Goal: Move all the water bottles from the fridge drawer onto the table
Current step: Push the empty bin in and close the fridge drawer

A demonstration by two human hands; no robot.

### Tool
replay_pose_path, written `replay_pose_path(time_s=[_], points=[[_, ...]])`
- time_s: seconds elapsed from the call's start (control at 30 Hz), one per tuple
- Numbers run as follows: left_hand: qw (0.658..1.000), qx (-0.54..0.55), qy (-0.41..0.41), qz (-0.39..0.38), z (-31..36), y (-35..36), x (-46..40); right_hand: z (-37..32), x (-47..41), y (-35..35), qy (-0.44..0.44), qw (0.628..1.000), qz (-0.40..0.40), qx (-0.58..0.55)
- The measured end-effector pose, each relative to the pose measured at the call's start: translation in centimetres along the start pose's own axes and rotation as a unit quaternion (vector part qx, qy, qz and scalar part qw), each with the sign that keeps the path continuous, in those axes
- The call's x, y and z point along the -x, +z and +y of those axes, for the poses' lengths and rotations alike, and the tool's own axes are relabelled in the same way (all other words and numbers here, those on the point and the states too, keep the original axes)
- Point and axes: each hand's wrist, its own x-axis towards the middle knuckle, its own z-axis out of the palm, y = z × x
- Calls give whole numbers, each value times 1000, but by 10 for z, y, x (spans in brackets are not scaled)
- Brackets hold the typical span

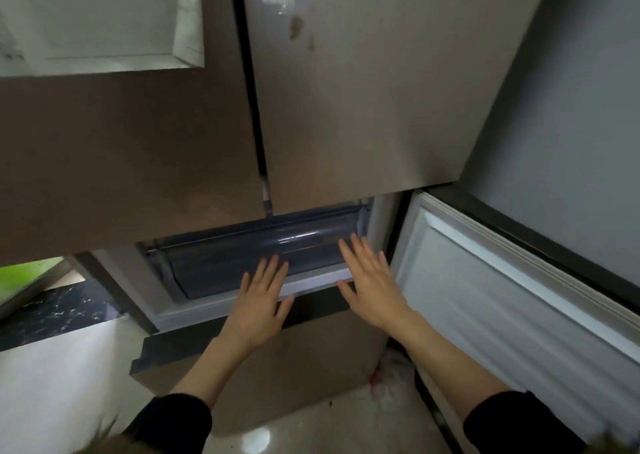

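A grey translucent fridge drawer (221,266) sits in the open lower compartment, below the two tall beige upper doors. My left hand (261,301) is spread flat with its fingers over the drawer's front edge. My right hand (372,280) is also spread, its fingertips against the drawer's glossy upper front. Both hands hold nothing. No water bottles show; the drawer's inside is hidden. The table is out of view.
The lower compartment door (519,298) stands swung open at the right, its white inner lining facing me. A closed beige lower drawer front (277,367) lies beneath my arms. Pale glossy floor (52,384) spreads at the left, with a dark marble strip (59,308).
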Motion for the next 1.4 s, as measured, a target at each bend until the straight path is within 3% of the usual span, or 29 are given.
replay_pose_path(time_s=[0.17, 0.27, 0.4, 0.6, 1.0, 1.4], points=[[990, 39, 133, 21, 96, 4, 14, 30, 93, -61, 57, 992, 97, 57], [975, 46, 217, 25, 176, -1, 26, 64, 165, -93, 93, 966, 198, 137], [959, 6, 285, 9, 280, -9, 36, 104, 244, -135, 182, 939, 243, 164], [949, -27, 313, -35, 381, -4, 52, 140, 316, -160, 296, 931, 145, 157], [962, 19, 273, -19, 350, -5, 87, 112, 350, -172, 210, 968, 55, 124], [961, 51, 272, -27, 219, -48, 155, -28, 327, -137, 102, 994, 34, 33]])
